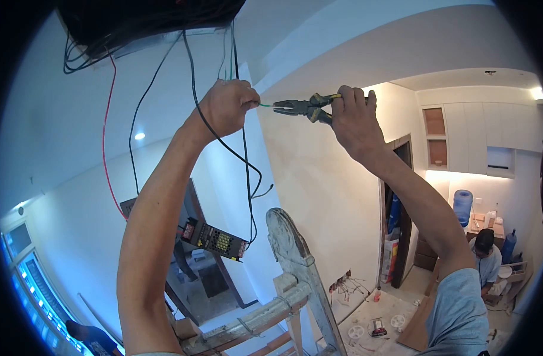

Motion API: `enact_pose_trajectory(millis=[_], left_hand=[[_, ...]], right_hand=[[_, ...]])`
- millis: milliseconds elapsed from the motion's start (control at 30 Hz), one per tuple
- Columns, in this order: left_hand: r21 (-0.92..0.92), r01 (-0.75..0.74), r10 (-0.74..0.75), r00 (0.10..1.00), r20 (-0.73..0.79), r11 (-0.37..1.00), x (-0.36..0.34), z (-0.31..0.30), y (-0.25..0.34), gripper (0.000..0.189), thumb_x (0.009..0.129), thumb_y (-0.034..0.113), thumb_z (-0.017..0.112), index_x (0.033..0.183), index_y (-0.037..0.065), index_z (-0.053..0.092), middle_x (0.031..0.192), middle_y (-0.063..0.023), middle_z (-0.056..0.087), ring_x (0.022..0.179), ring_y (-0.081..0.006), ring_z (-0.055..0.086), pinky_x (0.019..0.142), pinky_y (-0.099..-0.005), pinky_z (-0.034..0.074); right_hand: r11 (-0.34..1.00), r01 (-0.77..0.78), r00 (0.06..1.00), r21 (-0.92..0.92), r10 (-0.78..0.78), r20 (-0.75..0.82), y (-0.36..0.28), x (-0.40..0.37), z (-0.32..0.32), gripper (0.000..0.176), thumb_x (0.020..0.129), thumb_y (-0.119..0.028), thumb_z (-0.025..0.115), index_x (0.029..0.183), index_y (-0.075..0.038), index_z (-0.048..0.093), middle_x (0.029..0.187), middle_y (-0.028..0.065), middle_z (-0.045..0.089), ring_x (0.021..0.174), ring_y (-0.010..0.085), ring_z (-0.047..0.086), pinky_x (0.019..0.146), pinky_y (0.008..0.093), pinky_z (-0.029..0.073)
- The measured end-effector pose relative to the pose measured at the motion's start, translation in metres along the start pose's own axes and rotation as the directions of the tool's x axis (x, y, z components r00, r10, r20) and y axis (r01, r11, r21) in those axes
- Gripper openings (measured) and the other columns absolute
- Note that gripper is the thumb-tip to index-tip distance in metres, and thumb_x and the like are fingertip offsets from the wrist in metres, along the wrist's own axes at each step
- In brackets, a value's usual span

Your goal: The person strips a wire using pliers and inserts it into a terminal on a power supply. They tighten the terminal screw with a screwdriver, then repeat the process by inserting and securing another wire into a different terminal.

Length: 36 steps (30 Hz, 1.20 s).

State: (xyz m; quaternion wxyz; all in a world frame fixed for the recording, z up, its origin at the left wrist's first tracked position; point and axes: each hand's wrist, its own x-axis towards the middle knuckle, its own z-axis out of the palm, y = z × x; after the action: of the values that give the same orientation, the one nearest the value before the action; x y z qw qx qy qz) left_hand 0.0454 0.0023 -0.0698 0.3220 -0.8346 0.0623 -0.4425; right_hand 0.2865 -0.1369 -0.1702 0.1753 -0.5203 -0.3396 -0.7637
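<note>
High in the view, my left hand is closed on a thin green wire, whose end points to the right. My right hand grips the handles of dark pliers with yellow trim. The pliers' jaws are at the wire's tip; whether they touch it is hard to tell. Black cables hang from the dark ceiling opening and pass around my left wrist. A red wire drops at the left. Below, a metal power supply box hangs tilted from the wires.
A worn ladder stands just below my arms. One person is low at the right, another at the lower left. A blue water bottle sits on a counter. Loose wires stick out of the wall near the floor.
</note>
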Motion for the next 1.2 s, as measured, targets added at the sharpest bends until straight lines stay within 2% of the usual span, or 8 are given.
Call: enact_pose_trajectory(millis=[200, 467, 767, 867, 933, 1033, 1100, 1200], left_hand=[[-0.003, -0.048, 0.047, 0.997, -0.053, 0.999, 0.000, 0.000, -0.002, 0.008, 0.083, -0.005, 0.065, 0.088, -0.002, 0.071, 0.078, -0.0126, 0.065, 0.075, -0.0300, 0.063, 0.071, -0.0396, 0.048], [-0.029, -0.090, 0.089, 0.995, -0.045, 0.996, 0.003, -0.001, -0.003, 0.006, 0.084, -0.003, 0.065, 0.087, -0.001, 0.071, 0.078, -0.0125, 0.064, 0.078, -0.0305, 0.062, 0.073, -0.0412, 0.048], [0.054, -0.107, 0.114, 0.985, -0.131, 0.993, -0.002, -0.001, 0.004, 0.015, 0.085, 0.000, 0.061, 0.093, 0.007, 0.072, 0.086, -0.0074, 0.069, 0.087, -0.0266, 0.066, 0.081, -0.0390, 0.049], [0.073, -0.094, 0.106, 0.980, -0.168, 0.993, -0.008, -0.004, 0.005, 0.018, 0.086, 0.001, 0.061, 0.099, 0.008, 0.072, 0.088, -0.0065, 0.070, 0.088, -0.0258, 0.066, 0.083, -0.0403, 0.048], [0.075, -0.100, 0.112, 0.977, -0.181, 0.992, -0.011, -0.004, 0.007, 0.017, 0.086, 0.002, 0.062, 0.100, 0.007, 0.071, 0.089, -0.0067, 0.070, 0.088, -0.0248, 0.066, 0.082, -0.0404, 0.047], [0.068, -0.107, 0.117, 0.977, -0.178, 0.992, -0.012, -0.004, 0.009, 0.020, 0.086, 0.001, 0.062, 0.103, 0.006, 0.071, 0.092, -0.0075, 0.070, 0.090, -0.0245, 0.066, 0.083, -0.0403, 0.046], [0.053, -0.107, 0.114, 0.980, -0.161, 0.993, -0.013, -0.004, 0.008, 0.024, 0.085, -0.001, 0.061, 0.105, 0.006, 0.071, 0.094, -0.0081, 0.070, 0.092, -0.0251, 0.066, 0.084, -0.0401, 0.046], [0.165, -0.213, 0.247, 0.942, -0.226, 0.963, -0.014, 0.009, -0.006, 0.036, 0.082, -0.004, 0.053, 0.111, 0.006, 0.070, 0.099, -0.0105, 0.070, 0.098, -0.0284, 0.065, 0.085, -0.0406, 0.046]], right_hand=[[1.000, -0.010, 0.998, 0.004, 0.010, 0.063, 0.000, 0.003, -0.004, 0.018, 0.086, -0.008, 0.063, 0.100, 0.003, 0.058, 0.113, 0.0159, 0.048, 0.109, 0.0317, 0.051, 0.101, 0.0670, 0.038], [0.997, 0.010, 0.994, 0.081, -0.019, 0.109, 0.006, 0.005, -0.012, 0.015, 0.083, -0.011, 0.063, 0.091, 0.001, 0.060, 0.098, 0.0137, 0.052, 0.095, 0.0294, 0.054, 0.077, 0.0466, 0.051], [0.871, -0.183, 0.967, 0.456, 0.076, 0.244, 0.005, -0.032, -0.029, 0.035, 0.086, -0.022, 0.074, 0.095, 0.006, 0.056, 0.098, 0.0212, 0.055, 0.092, 0.0379, 0.057, 0.075, 0.0468, 0.048], [0.543, -0.551, 0.817, 0.633, 0.197, 0.542, -0.004, -0.096, -0.046, 0.040, 0.089, -0.028, 0.073, 0.097, 0.008, 0.057, 0.088, 0.0231, 0.059, 0.083, 0.0377, 0.061, 0.075, 0.0426, 0.047], [0.408, -0.811, 0.524, 0.420, 0.186, 0.831, -0.014, -0.132, -0.089, 0.044, 0.092, -0.036, 0.070, 0.102, 0.004, 0.057, 0.082, 0.0210, 0.063, 0.080, 0.0326, 0.065, 0.074, 0.0406, 0.050], [0.355, -0.923, 0.188, 0.145, 0.088, 0.978, -0.034, -0.240, -0.112, 0.047, 0.093, -0.048, 0.065, 0.094, -0.001, 0.064, 0.080, 0.0147, 0.067, 0.075, 0.0240, 0.067, 0.071, 0.0384, 0.052], [0.013, -0.997, 0.073, 0.074, -0.075, 0.995, -0.050, -0.311, -0.141, 0.045, 0.095, -0.046, 0.064, 0.087, -0.001, 0.067, 0.066, 0.0029, 0.065, 0.069, 0.0146, 0.069, 0.067, 0.0319, 0.053], [-0.307, -0.893, -0.303, -0.330, -0.132, 0.944, -0.077, -0.364, -0.196, 0.049, 0.097, -0.044, 0.063, 0.084, 0.003, 0.060, 0.085, 0.0160, 0.069, 0.077, 0.0261, 0.073, 0.066, 0.0375, 0.059]])
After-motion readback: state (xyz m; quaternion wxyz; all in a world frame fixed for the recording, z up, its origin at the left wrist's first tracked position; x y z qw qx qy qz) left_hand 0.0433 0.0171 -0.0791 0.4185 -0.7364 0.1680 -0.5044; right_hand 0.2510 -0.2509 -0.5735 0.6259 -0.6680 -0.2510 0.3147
